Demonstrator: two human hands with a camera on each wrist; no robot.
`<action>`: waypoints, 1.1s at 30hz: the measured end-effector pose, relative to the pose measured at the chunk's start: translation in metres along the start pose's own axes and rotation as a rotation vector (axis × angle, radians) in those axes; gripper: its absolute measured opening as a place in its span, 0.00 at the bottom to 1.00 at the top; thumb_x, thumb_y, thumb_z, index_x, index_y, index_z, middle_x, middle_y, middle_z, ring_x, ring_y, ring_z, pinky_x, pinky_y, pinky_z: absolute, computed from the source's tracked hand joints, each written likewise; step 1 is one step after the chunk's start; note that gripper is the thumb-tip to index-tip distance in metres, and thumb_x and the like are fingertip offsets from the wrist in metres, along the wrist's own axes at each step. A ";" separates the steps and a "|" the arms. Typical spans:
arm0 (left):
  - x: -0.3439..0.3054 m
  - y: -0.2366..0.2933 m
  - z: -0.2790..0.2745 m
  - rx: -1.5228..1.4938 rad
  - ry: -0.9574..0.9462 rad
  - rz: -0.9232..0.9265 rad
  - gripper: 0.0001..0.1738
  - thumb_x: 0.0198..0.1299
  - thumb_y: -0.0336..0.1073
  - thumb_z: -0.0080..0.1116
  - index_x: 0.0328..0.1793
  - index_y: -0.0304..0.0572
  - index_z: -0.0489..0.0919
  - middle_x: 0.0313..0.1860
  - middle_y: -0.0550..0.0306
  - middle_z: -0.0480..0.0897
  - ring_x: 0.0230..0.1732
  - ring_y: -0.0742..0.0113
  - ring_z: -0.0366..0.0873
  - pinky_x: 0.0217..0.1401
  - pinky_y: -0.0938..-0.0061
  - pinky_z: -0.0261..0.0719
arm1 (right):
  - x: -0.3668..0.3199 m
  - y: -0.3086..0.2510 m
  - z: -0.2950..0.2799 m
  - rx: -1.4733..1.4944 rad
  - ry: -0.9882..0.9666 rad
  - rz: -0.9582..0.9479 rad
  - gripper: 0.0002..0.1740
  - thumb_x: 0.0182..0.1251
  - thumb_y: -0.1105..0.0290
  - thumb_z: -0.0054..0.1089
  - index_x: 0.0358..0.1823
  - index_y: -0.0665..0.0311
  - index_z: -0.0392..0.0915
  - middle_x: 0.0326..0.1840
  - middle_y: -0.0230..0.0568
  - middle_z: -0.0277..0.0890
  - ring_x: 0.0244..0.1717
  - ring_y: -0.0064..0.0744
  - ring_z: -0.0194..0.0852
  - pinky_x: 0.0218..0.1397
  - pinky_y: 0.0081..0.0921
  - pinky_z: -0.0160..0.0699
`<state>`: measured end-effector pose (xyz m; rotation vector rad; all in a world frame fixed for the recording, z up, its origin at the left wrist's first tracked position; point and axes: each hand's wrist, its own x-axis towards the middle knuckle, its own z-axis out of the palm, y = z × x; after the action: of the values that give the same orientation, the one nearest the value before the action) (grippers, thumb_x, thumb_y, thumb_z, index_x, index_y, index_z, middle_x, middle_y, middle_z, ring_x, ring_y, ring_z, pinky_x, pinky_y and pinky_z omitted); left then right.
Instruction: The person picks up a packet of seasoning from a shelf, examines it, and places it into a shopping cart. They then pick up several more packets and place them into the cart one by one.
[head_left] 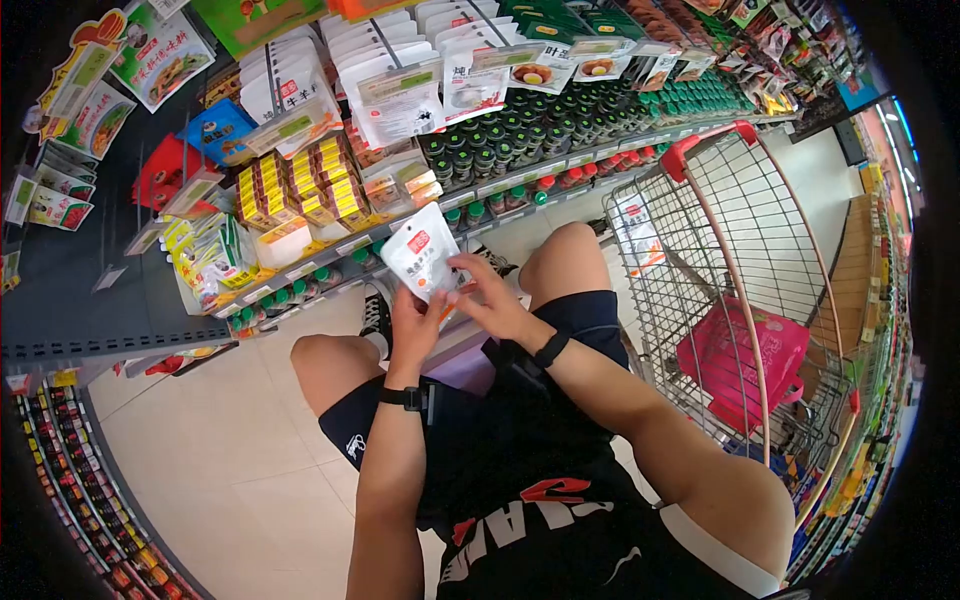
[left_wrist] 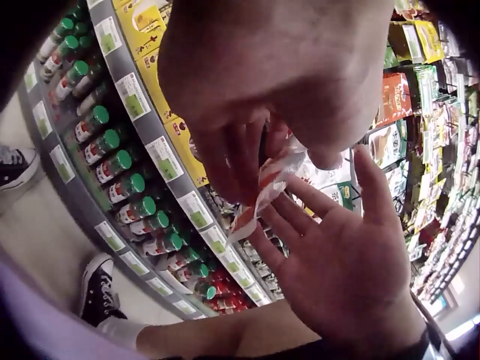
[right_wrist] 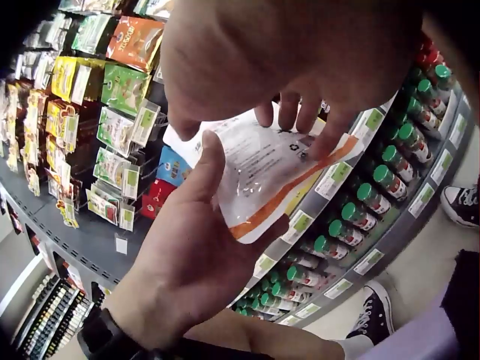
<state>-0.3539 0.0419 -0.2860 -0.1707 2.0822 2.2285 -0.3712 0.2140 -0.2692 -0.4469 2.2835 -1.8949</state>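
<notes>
A white seasoning pouch [head_left: 422,252] with a red label is held up in front of the shelf, tilted. The left hand [head_left: 415,328] grips its lower left part, thumb on one face and fingers along the edge. At the pouch's right edge, the right hand [head_left: 497,303] touches it with nearly straight fingers, and its palm [left_wrist: 345,255] shows spread in the left wrist view. The right wrist view shows the printed back of the pouch [right_wrist: 259,161], an orange band along its border, with the left hand [right_wrist: 191,255] beside it.
Hanging white pouches [head_left: 400,105], yellow boxes [head_left: 345,190] and dark jars [head_left: 530,140] fill the shelf ahead. Green-capped bottles [right_wrist: 375,199] line the lower shelf. A wire shopping cart [head_left: 800,210] with a pink bag [head_left: 745,355] stands at the right. The person's knees flank the hands.
</notes>
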 end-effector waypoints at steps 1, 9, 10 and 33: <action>0.000 0.000 0.000 -0.012 -0.028 0.022 0.19 0.70 0.33 0.60 0.63 0.34 0.71 0.51 0.50 0.83 0.52 0.67 0.81 0.53 0.72 0.78 | 0.000 0.002 0.001 -0.022 -0.019 0.026 0.35 0.67 0.61 0.67 0.71 0.67 0.63 0.69 0.50 0.61 0.69 0.42 0.65 0.62 0.33 0.77; -0.002 0.006 -0.001 0.098 -0.236 0.111 0.19 0.67 0.31 0.61 0.63 0.40 0.74 0.52 0.52 0.82 0.46 0.71 0.83 0.42 0.77 0.80 | -0.002 0.016 -0.003 -0.012 -0.081 0.110 0.45 0.64 0.55 0.71 0.74 0.69 0.57 0.71 0.55 0.61 0.69 0.45 0.65 0.67 0.36 0.71; -0.004 0.011 0.000 0.110 -0.259 0.162 0.20 0.67 0.32 0.62 0.64 0.42 0.75 0.52 0.53 0.82 0.45 0.71 0.83 0.40 0.78 0.79 | -0.002 0.015 -0.002 0.016 -0.067 0.081 0.43 0.66 0.55 0.70 0.73 0.70 0.58 0.72 0.55 0.61 0.69 0.43 0.65 0.68 0.37 0.70; -0.002 0.017 -0.012 -0.077 -0.167 -0.127 0.15 0.65 0.30 0.66 0.55 0.33 0.81 0.51 0.55 0.86 0.49 0.72 0.82 0.53 0.75 0.80 | 0.005 0.014 -0.007 0.533 0.146 0.446 0.18 0.75 0.65 0.61 0.56 0.72 0.78 0.50 0.39 0.84 0.48 0.23 0.80 0.53 0.26 0.81</action>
<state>-0.3543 0.0291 -0.2697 -0.1134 1.8496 2.1685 -0.3803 0.2216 -0.2813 0.2528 1.6456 -2.2057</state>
